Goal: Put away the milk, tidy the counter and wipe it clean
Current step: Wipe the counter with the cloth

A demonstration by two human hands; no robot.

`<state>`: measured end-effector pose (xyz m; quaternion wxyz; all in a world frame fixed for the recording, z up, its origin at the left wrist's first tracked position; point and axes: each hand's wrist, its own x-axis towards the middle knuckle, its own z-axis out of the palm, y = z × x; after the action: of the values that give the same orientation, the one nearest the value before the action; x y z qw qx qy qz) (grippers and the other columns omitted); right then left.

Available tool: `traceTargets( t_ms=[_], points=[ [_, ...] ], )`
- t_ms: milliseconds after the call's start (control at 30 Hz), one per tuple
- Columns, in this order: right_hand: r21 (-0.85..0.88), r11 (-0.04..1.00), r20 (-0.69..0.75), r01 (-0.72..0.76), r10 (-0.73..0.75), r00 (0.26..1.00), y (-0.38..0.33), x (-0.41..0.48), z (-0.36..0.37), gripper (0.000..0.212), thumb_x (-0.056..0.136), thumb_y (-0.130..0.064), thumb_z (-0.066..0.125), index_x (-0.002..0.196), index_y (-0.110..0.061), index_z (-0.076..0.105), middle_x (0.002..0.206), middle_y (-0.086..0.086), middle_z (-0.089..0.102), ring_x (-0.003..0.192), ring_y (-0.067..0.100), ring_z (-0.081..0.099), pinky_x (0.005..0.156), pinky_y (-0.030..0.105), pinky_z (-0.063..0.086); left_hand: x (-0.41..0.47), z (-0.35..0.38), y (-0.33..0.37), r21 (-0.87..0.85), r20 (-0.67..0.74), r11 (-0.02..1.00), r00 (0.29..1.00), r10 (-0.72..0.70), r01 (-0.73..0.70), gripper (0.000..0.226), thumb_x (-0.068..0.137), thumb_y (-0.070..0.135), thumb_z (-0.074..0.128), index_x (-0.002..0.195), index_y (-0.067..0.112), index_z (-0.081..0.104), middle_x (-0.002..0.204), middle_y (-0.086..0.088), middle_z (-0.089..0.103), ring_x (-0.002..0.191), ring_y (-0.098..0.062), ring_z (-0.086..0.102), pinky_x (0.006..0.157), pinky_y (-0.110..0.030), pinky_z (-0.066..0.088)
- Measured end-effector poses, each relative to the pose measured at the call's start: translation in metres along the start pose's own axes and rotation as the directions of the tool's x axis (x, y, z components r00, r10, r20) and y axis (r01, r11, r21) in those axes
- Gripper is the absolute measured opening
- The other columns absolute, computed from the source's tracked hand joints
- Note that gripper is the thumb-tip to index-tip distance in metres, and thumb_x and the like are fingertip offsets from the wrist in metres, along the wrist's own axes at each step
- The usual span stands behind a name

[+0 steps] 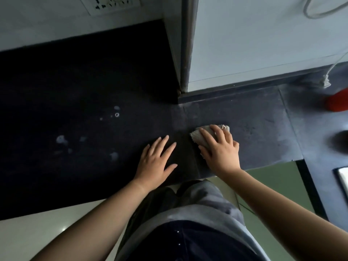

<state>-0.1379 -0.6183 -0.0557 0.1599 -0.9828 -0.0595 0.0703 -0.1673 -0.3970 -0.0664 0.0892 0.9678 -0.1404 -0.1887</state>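
A dark stone counter (pixel 75 91) fills the middle of the head view. My right hand (pixel 220 147) presses flat on a pale, bunched cloth (pixel 196 136) lying on the counter near its front edge. My left hand (pixel 156 161) rests flat on the counter just left of the cloth, fingers spread, holding nothing. Several whitish wet spots (pixel 62 139) mark the counter to the left of my hands. No milk container is in view.
A wall corner with a metal strip (pixel 185 53) juts out behind my hands. A red object (pixel 337 100) sits at the right edge under a hanging white cord (pixel 326 81). A wall socket (pixel 111 3) is at the top left. The counter drops to a green floor (pixel 273 183).
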Motion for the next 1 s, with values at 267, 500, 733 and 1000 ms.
traceTargets(
  t_ms=[267,500,733,1000],
  points=[
    [0.101,0.994,0.012,-0.028,0.026,1.0,-0.012,0.028,0.002,0.043,0.087,-0.042,0.052,0.124,-0.019,0.054,0.125,0.015,0.05,0.109,0.041,0.04,0.076,0.051,0.05,0.001,0.001,0.0,-0.087,-0.016,0.996,1.0,0.01,-0.011,0.063,0.09,0.048,0.047,0.146,0.026,0.029,0.158,-0.003,0.017,0.146,-0.023,0.015,0.115,-0.049,0.02],
    [0.31,0.951,-0.09,0.0,0.03,0.995,-0.085,0.013,0.009,0.043,0.087,-0.033,0.061,0.127,-0.021,0.052,0.112,0.014,0.051,0.095,0.031,0.043,0.084,0.03,0.032,-0.028,-0.016,-0.035,-0.176,-0.147,0.984,0.989,-0.006,-0.02,0.06,0.089,0.041,0.054,0.142,0.019,0.038,0.156,0.0,0.025,0.145,-0.021,0.018,0.114,-0.048,0.017],
    [0.295,0.955,0.007,-0.009,0.007,1.0,-0.189,-0.012,0.067,0.04,0.088,-0.036,0.056,0.125,-0.02,0.051,0.122,0.015,0.042,0.105,0.037,0.038,0.085,0.048,0.04,-0.112,-0.012,-0.131,-0.292,-0.235,0.944,0.945,-0.227,0.154,0.054,0.09,0.046,0.039,0.135,0.017,0.046,0.143,-0.002,0.046,0.134,-0.021,0.039,0.107,-0.045,0.035],
    [0.161,0.985,-0.1,-0.068,0.085,0.991,-0.231,-0.004,0.092,0.039,0.091,-0.039,0.051,0.127,-0.025,0.05,0.134,0.01,0.043,0.124,0.033,0.031,0.096,0.052,0.031,-0.168,0.002,-0.228,-0.211,-0.27,0.885,0.846,-0.46,0.414,0.058,0.087,0.049,0.037,0.129,0.012,0.052,0.138,-0.01,0.051,0.128,-0.029,0.046,0.098,-0.046,0.041]
  ],
)
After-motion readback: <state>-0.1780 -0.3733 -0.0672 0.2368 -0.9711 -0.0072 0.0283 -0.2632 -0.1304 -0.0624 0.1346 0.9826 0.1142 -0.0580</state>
